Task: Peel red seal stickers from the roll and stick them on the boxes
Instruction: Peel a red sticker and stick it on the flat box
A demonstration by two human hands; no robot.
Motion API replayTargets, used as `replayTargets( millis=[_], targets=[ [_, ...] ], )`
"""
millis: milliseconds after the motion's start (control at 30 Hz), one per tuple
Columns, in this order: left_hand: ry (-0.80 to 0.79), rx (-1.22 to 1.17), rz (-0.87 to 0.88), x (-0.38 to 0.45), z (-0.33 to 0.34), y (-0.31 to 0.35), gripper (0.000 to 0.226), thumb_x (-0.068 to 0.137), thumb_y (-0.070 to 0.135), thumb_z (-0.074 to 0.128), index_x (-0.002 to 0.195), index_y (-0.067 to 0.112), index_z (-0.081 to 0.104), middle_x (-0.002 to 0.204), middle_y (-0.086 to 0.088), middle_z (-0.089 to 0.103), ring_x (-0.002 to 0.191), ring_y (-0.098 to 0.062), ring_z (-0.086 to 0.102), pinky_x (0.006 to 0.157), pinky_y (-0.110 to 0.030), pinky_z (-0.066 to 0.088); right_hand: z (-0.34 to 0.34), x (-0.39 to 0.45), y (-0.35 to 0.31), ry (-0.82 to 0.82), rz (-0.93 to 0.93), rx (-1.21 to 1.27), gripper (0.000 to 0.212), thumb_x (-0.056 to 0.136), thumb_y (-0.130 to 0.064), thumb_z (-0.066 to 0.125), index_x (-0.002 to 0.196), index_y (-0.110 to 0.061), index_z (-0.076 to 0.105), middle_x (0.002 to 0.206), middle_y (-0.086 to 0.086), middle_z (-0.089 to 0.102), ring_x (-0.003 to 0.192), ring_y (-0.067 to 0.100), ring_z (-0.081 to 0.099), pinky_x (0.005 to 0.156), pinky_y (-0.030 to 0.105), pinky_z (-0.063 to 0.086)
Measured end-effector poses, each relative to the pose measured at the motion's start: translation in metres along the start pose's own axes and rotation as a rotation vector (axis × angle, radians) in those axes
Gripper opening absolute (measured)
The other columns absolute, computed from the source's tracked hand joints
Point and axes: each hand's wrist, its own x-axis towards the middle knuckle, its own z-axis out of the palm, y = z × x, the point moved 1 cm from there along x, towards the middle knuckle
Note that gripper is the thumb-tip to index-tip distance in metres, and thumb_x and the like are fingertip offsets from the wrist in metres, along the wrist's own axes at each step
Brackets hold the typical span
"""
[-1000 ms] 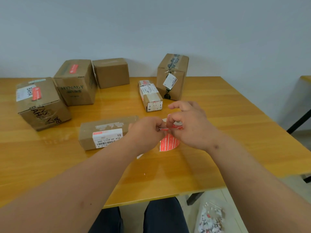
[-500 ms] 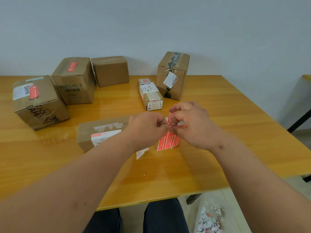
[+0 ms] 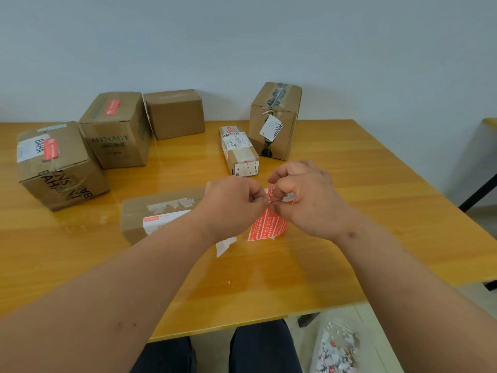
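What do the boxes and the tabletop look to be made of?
Boxes: brown cardboard with a matte finish and creased flaps, some taped. Table: looks like wood or wood-look laminate under a glossy coat; grain lines show and the boxes reflect in it.

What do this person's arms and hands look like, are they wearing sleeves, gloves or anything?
Nothing is worn on them: both forearms are bare right to the picture's lower edge, with no sleeves, gloves, watch or rings in view on the left hand or the right hand. Dark trousers show below the table edge.
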Motion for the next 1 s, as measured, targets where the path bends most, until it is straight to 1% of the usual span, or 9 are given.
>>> replayTargets(
  millis=[167, 300, 467, 567, 700, 833, 867, 933, 1000],
  targets=[
    [-0.009, -0.07, 0.004, 0.003, 0.001, -0.004, 0.027, 0.095, 0.022, 0.056, 0.069, 0.017, 0.062, 0.054, 0.009, 0.048, 0.056, -0.007, 0.043, 0.071, -0.031, 0.034, 0.0, 0.001, 0.001, 0.016, -0.017, 0.028, 0.022, 0.078, -0.022, 0.076, 0.065, -0.028, 0.06, 0.107, -0.017, 0.051, 0.114, 0.008, 0.035, 0.093, 0.03, 0.014],
    [-0.021, -0.116, -0.014, 0.005, 0.002, -0.006, 0.03, 0.095, 0.023, 0.057, 0.066, 0.019, 0.059, 0.053, 0.01, 0.048, 0.053, -0.006, 0.042, 0.066, -0.029, 0.033, 0.001, 0.001, 0.003, 0.034, -0.007, 0.048, 0.017, 0.077, -0.023, 0.077, 0.065, -0.024, 0.064, 0.105, -0.017, 0.052, 0.112, 0.008, 0.037, 0.094, 0.032, 0.017],
    [-0.055, -0.146, -0.033, 0.006, 0.001, -0.007, 0.026, 0.097, 0.027, 0.056, 0.074, 0.016, 0.063, 0.058, 0.008, 0.052, 0.054, -0.006, 0.043, 0.072, -0.033, 0.035, -0.002, 0.002, 0.001, -0.004, 0.033, 0.064, 0.032, 0.077, -0.029, 0.077, 0.06, -0.039, 0.051, 0.109, -0.019, 0.052, 0.112, 0.005, 0.035, 0.092, 0.03, 0.016],
    [-0.069, -0.106, -0.036, 0.006, -0.001, -0.004, 0.029, 0.097, 0.029, 0.055, 0.07, 0.021, 0.057, 0.062, 0.008, 0.054, 0.058, -0.007, 0.046, 0.077, -0.035, 0.037, -0.007, 0.004, 0.002, -0.014, 0.074, 0.036, 0.021, 0.072, -0.034, 0.079, 0.071, -0.036, 0.058, 0.111, -0.02, 0.052, 0.112, 0.005, 0.034, 0.09, 0.034, 0.019],
    [-0.049, -0.084, -0.037, 0.008, -0.002, -0.002, 0.026, 0.098, 0.034, 0.053, 0.085, 0.015, 0.065, 0.077, -0.002, 0.068, 0.064, -0.01, 0.05, 0.077, -0.033, 0.039, -0.012, 0.01, -0.001, -0.041, 0.054, -0.045, 0.02, 0.07, -0.04, 0.08, 0.083, -0.034, 0.066, 0.114, -0.019, 0.052, 0.116, 0.008, 0.032, 0.088, 0.032, 0.017],
    [-0.033, -0.187, -0.068, 0.007, -0.005, -0.002, 0.022, 0.097, 0.038, 0.054, 0.086, 0.025, 0.068, 0.085, -0.001, 0.072, 0.047, -0.001, 0.047, 0.053, -0.021, 0.037, -0.016, 0.014, 0.001, -0.081, 0.068, -0.08, 0.015, 0.072, -0.043, 0.079, 0.072, -0.037, 0.065, 0.116, -0.023, 0.049, 0.12, 0.007, 0.028, 0.094, 0.034, 0.016],
    [-0.034, -0.231, -0.071, 0.007, -0.006, -0.002, 0.019, 0.097, 0.037, 0.055, 0.089, 0.026, 0.069, 0.086, 0.001, 0.073, 0.05, 0.001, 0.052, 0.051, -0.019, 0.041, -0.017, 0.014, 0.001, -0.093, 0.071, -0.068, 0.019, 0.072, -0.043, 0.079, 0.067, -0.039, 0.06, 0.115, -0.023, 0.048, 0.12, 0.007, 0.028, 0.094, 0.035, 0.017],
    [-0.047, -0.295, -0.064, 0.006, -0.008, -0.003, 0.015, 0.094, 0.038, 0.059, 0.094, 0.028, 0.07, 0.088, 0.003, 0.073, 0.073, -0.004, 0.065, 0.065, -0.028, 0.056, -0.017, 0.014, 0.001, -0.103, 0.071, -0.043, 0.026, 0.073, -0.043, 0.078, 0.062, -0.042, 0.055, 0.116, -0.023, 0.048, 0.122, 0.008, 0.028, 0.093, 0.036, 0.018],
    [-0.069, -0.27, -0.063, 0.006, -0.009, -0.004, 0.016, 0.091, 0.04, 0.063, 0.09, 0.026, 0.071, 0.089, 0.0, 0.073, 0.086, -0.017, 0.068, 0.081, -0.04, 0.058, -0.016, 0.014, 0.0, -0.102, 0.065, -0.041, 0.026, 0.074, -0.043, 0.077, 0.063, -0.043, 0.053, 0.117, -0.022, 0.049, 0.124, 0.009, 0.028, 0.093, 0.036, 0.018]
  ],
)
